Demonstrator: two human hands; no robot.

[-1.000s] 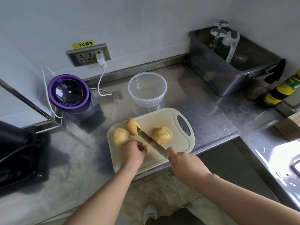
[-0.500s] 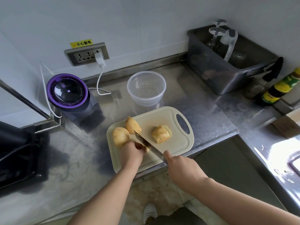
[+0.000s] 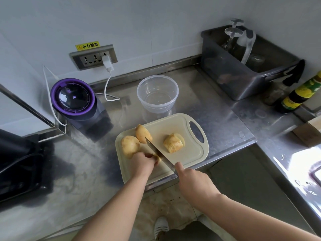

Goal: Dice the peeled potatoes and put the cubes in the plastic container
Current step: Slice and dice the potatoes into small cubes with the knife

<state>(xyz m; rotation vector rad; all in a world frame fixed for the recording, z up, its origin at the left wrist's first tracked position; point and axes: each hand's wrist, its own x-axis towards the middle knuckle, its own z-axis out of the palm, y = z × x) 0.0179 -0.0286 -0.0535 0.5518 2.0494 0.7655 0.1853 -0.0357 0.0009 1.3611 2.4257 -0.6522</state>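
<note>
Left hand [image 3: 142, 160] curled over a small potato piece [image 3: 157, 158] near the front of the cutting board [image 3: 189, 153]. Right hand [image 3: 192, 180] grips the knife [image 3: 159, 154], blade against that piece. Two potatoes [image 3: 130, 146] at board's left, sliced chunk [image 3: 173, 143] right. Plastic container [image 3: 157, 93] just behind the board, no cubes in it.

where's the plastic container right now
Head view, centre: the plastic container stands on the counter just behind the cutting board, right of the purple-topped appliance.

Soft, even daylight; glare on steel counter [image 3: 293, 164] at right; wide-angle edge bending.
</note>
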